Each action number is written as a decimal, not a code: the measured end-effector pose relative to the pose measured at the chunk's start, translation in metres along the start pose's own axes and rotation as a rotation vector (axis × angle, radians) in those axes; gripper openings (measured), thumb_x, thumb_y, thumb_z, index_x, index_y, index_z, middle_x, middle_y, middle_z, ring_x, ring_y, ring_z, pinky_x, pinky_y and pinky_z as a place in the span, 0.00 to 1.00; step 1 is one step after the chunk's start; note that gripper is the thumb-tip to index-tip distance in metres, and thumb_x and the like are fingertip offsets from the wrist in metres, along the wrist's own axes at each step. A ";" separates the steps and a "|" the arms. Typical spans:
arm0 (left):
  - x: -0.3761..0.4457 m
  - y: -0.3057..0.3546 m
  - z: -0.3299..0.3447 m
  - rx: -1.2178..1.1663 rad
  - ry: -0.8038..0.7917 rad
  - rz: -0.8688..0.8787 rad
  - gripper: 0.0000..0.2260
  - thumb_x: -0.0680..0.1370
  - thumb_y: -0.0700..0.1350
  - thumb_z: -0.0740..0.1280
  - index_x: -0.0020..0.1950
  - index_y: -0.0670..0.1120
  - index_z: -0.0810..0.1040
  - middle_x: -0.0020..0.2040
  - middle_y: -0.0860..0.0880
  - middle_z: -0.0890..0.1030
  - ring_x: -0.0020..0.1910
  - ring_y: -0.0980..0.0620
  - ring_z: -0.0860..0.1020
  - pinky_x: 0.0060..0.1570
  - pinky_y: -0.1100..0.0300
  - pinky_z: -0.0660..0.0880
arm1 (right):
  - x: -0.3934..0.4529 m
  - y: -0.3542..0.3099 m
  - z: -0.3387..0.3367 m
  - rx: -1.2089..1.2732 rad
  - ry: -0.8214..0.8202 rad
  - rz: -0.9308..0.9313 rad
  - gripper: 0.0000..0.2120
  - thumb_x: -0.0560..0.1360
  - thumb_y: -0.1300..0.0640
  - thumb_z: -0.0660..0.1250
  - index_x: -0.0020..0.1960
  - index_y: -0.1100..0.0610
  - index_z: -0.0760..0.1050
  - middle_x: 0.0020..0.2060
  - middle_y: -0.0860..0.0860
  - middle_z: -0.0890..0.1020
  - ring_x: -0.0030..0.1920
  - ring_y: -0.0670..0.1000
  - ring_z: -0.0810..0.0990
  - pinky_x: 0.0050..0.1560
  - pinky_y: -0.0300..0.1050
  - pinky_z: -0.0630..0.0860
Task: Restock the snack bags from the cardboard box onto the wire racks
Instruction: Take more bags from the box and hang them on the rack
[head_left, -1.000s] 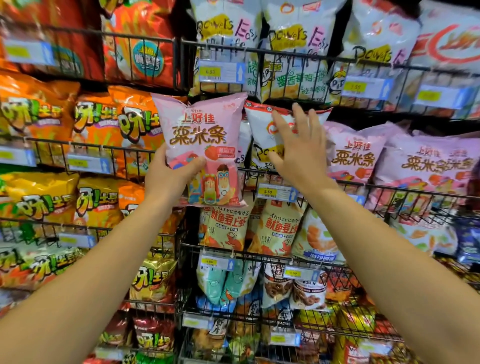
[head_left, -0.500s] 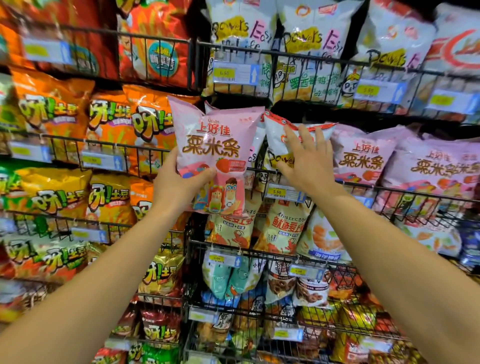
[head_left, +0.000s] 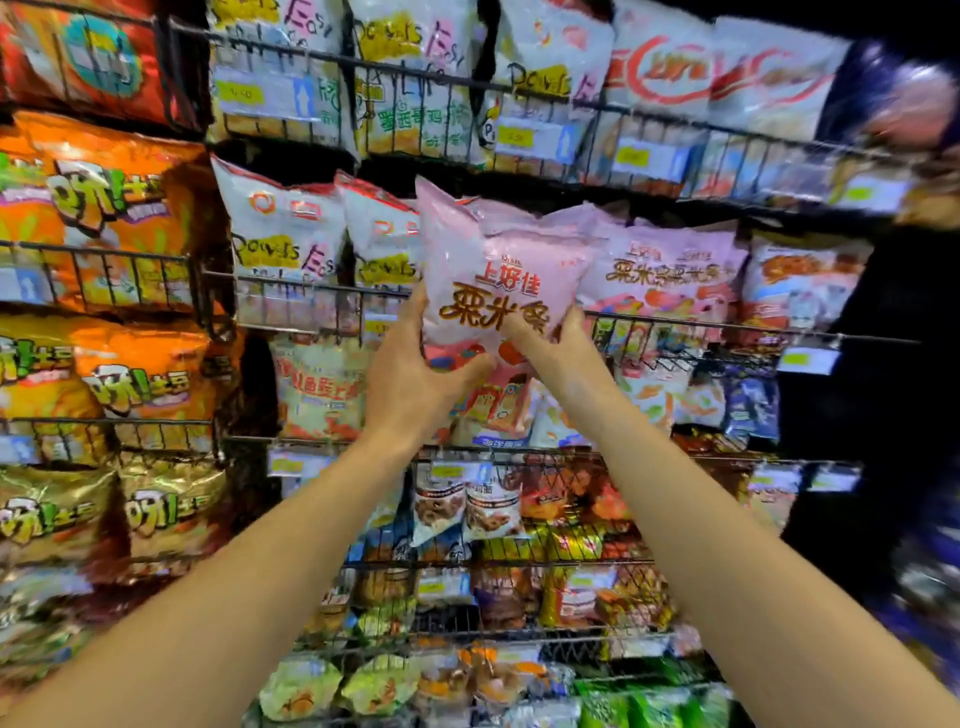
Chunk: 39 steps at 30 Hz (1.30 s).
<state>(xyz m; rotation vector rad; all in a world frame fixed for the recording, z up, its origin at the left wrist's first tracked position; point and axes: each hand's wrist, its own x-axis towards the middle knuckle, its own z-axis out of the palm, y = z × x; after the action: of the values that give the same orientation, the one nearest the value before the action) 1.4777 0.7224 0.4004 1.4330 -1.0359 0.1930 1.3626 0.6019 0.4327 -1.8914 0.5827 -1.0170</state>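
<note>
The whole picture is blurry, most of all on the right side, where a dark shape cannot be made out. The cardboard box is out of sight. The pink snack bag (head_left: 493, 280) is held up in front of the wire rack (head_left: 311, 283), beside more pink bags (head_left: 670, 270) on its right and white bags (head_left: 280, 228) on its left. The bottom of the bag is hidden behind both hands. The left hand (head_left: 415, 384) grips its lower left corner, thumb across the front. The right hand (head_left: 558, 351) holds the lower right edge. Both arms reach up and forward.
</note>
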 end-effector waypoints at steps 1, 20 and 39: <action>-0.010 0.009 0.022 -0.013 -0.036 0.006 0.35 0.70 0.53 0.79 0.74 0.54 0.69 0.56 0.64 0.77 0.50 0.68 0.75 0.47 0.76 0.71 | -0.008 0.006 -0.021 -0.007 0.048 0.004 0.42 0.73 0.42 0.74 0.78 0.55 0.57 0.62 0.46 0.75 0.63 0.48 0.74 0.63 0.46 0.72; 0.009 0.079 0.247 0.778 -0.392 0.248 0.33 0.78 0.61 0.62 0.81 0.56 0.55 0.81 0.50 0.57 0.79 0.44 0.53 0.77 0.43 0.51 | -0.009 0.069 -0.345 -0.094 0.537 -0.073 0.34 0.58 0.42 0.76 0.60 0.52 0.70 0.49 0.45 0.82 0.51 0.48 0.83 0.57 0.59 0.80; 0.086 0.003 0.320 1.080 -0.201 0.391 0.32 0.75 0.58 0.67 0.77 0.52 0.66 0.77 0.44 0.63 0.75 0.37 0.57 0.74 0.38 0.53 | 0.171 0.110 -0.327 -0.098 0.472 -0.311 0.33 0.70 0.59 0.77 0.68 0.61 0.65 0.49 0.40 0.76 0.43 0.29 0.76 0.49 0.34 0.75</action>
<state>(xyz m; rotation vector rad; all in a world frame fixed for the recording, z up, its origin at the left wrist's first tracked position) 1.3761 0.4068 0.3990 2.2092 -1.4657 1.0296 1.1857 0.2666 0.4979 -1.8678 0.6226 -1.6907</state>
